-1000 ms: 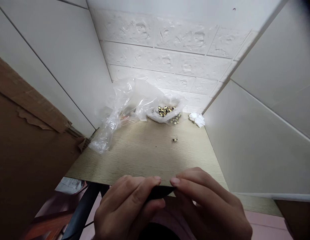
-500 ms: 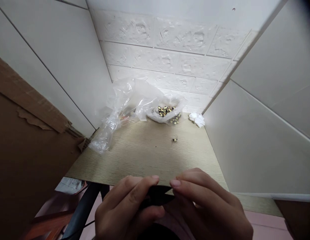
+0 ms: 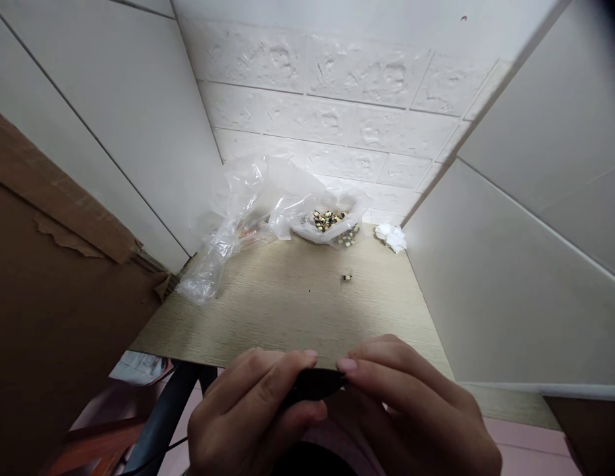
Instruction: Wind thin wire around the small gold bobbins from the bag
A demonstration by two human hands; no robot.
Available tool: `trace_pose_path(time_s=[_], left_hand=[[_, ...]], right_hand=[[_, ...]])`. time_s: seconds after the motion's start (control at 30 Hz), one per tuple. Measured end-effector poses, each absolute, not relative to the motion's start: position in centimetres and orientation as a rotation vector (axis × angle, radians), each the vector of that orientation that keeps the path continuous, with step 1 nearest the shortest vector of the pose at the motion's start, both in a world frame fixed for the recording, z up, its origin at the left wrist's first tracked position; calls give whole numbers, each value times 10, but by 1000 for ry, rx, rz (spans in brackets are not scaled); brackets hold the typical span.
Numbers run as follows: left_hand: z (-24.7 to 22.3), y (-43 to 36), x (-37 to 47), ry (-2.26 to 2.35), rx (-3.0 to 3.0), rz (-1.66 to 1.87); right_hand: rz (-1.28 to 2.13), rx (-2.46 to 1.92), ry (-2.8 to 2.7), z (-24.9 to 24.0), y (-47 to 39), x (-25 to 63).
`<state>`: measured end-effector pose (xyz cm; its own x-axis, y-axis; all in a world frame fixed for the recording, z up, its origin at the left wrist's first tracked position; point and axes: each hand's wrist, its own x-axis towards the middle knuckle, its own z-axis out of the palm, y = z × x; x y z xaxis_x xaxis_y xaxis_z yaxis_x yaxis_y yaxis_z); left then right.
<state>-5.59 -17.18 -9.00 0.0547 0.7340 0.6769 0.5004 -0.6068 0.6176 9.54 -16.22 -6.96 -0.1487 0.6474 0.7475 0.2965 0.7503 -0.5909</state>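
A dark, flat object [image 3: 318,383] is pinched between my two hands at the bottom middle, in front of the wooden surface's near edge. My left hand [image 3: 255,410] grips its left part between fingers and thumb. At its right end, my right hand [image 3: 416,403] has its fingertips closed on it; the thumb is mostly hidden. Further back, one small yellow and black part [image 3: 347,277] lies on the wooden surface [image 3: 268,297]. Several similar parts [image 3: 330,221] sit in an open clear plastic bag [image 3: 307,233] near the wall.
Crumpled clear plastic [image 3: 221,244] lies at the back left, and a crumpled white tissue [image 3: 391,237] at the back right. Pale panels rise on both sides. Cardboard [image 3: 64,264] stands at the left, with a dark leg [image 3: 163,416] below the surface.
The dark object has tilted between my fingers; the gap seen in it at its right end no longer shows. My hands have barely moved.
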Motion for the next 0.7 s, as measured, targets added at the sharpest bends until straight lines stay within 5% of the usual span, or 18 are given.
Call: trace_pose_path(time_s=[0.7], left_hand=[[-90, -170, -49, 1309, 2083, 1701]], right_hand=[[313, -769, -1727, -71, -162, 95]])
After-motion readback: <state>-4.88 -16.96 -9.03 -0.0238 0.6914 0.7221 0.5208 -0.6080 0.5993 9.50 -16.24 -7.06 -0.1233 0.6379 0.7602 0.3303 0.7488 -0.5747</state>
